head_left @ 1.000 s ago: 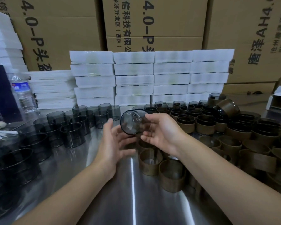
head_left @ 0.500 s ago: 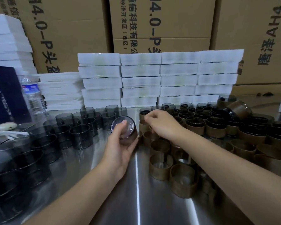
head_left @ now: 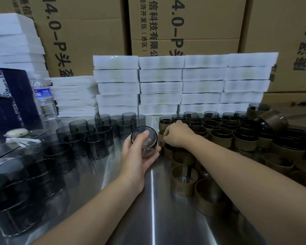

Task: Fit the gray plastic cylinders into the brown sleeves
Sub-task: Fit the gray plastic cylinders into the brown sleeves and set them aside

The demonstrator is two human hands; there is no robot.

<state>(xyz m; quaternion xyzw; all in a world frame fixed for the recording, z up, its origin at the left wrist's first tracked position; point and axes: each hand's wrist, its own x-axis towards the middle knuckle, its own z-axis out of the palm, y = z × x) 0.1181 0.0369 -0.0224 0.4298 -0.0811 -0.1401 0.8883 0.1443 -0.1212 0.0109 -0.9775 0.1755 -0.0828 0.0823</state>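
One cylinder (head_left: 144, 140) lies tilted in the left hand (head_left: 135, 157) at the centre of the frame, thumb over its rim and fingers wrapped beneath. Just right of it, the right hand (head_left: 179, 136) curls its fingers down onto a sleeve (head_left: 160, 134) at the pile's left edge; whether it has pinched it is unclear. Best to lift that sleeve clear of its neighbours, square it to the cylinder's end, and slide it straight on without crushing it.
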